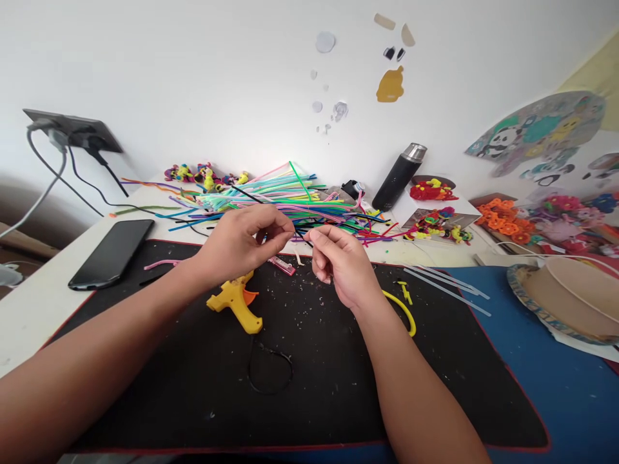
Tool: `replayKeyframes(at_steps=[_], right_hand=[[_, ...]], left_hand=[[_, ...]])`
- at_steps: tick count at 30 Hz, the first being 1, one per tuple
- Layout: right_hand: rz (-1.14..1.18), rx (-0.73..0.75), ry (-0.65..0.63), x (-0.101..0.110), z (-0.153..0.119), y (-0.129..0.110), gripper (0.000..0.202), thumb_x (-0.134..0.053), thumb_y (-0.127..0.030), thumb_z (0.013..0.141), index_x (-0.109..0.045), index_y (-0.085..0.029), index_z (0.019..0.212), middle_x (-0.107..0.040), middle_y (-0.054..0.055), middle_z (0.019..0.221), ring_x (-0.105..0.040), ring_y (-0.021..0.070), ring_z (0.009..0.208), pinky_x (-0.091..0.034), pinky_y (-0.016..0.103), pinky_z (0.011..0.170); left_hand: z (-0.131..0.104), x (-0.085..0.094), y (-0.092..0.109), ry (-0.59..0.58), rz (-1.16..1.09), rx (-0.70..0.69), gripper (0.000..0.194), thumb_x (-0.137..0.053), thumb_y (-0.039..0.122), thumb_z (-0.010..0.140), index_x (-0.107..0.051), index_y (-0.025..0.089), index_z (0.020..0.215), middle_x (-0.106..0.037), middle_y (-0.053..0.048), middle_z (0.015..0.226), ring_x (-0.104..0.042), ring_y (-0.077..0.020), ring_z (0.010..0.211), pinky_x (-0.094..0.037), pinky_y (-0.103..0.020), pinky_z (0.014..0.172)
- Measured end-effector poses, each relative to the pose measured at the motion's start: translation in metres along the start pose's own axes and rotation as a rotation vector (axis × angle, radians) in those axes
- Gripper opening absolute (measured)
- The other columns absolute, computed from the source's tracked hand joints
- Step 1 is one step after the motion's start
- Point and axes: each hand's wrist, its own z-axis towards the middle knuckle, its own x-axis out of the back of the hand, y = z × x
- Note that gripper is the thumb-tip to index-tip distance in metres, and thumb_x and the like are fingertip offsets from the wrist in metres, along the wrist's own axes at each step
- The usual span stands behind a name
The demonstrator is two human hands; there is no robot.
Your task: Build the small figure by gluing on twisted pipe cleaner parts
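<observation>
A short stretch of black pipe cleaner [303, 239] spans the small gap between my two hands over the mat. My left hand [245, 240] pinches it between thumb and fingertips, palm facing right. On the other side, my right hand [341, 261] grips it with the thumb against curled fingers. How far it runs inside the hands is hidden. Below my left hand lies a yellow hot glue gun [236, 303] with an orange trigger, its nozzle end partly covered. A curved yellow pipe cleaner [406, 310] rests beside my right wrist.
A heap of coloured pipe cleaners [275, 193] lies along the wall behind my hands. A phone [112, 253] is at left, a black flask [400, 177] at back right. Clear glue sticks [449, 290] lie right, near a round cardboard tray [512, 290]. The glue gun's cord [271, 392] loops on the black mat.
</observation>
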Motion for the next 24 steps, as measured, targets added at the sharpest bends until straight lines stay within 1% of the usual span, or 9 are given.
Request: replayKeyframes(at_steps=[6,15,24], right_hand=[[-0.065,-0.029,-0.054,-0.0045,-0.0007,0.0039,0.029,-0.073,-0.049,0.087,-0.067,-0.021,0.090,-0.051,-0.009,0.050,-0.043,0.0080,0.038,-0.027,0.020,0.036],[-0.104,-0.047,-0.055,-0.0064,-0.0012,0.0030,0.033,-0.073,-0.053,0.086,-0.064,-0.021,0.090,-0.052,-0.009,0.049,-0.043,0.0081,0.036,-0.026,0.020,0.036],[-0.119,-0.045,-0.067,-0.0076,-0.0010,0.0056,0.033,-0.073,-0.052,0.085,-0.064,-0.020,0.091,-0.053,-0.009,0.049,-0.043,0.0083,0.036,-0.027,0.019,0.035]], left_hand=[[-0.0020,-0.0029,-0.0044,0.003,0.017,-0.039,0.010,-0.060,0.017,0.095,-0.069,0.018,0.091,-0.066,0.001,0.076,-0.060,-0.0112,0.068,-0.045,-0.022,0.061],[-0.0019,-0.0045,-0.0065,-0.024,0.021,-0.069,0.011,-0.059,0.019,0.098,-0.069,0.019,0.092,-0.066,0.001,0.076,-0.059,-0.0118,0.068,-0.043,-0.022,0.060],[-0.0037,-0.0042,-0.0074,-0.044,0.074,-0.102,0.012,-0.058,0.018,0.098,-0.069,0.019,0.092,-0.069,-0.001,0.079,-0.061,-0.0120,0.067,-0.044,-0.022,0.060]])
